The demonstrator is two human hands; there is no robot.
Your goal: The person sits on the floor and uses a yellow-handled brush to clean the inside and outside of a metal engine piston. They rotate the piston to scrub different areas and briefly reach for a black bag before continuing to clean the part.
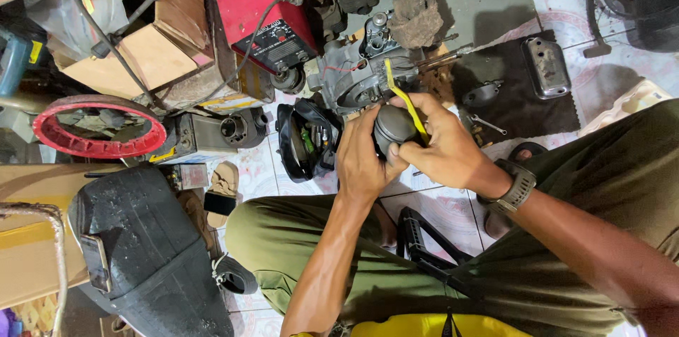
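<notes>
Left hand [362, 157]: forearm rises from the lower centre, palm turned inward, fingers curled closed around the left side of the grey cylindrical engine part [393, 129]. The part is held between both hands, above the knees. Right hand [442, 146]: wrist bent inward, fingers closed, pinching a yellow strip tool [403, 96] against the part's top edge.

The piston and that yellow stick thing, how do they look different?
The piston is grey, round and stubby, gripped in the left hand; the yellow tool is thin, long and flat, pinched in the right hand and slanted across the piston's top. Both are held up over the tiled floor.
</notes>
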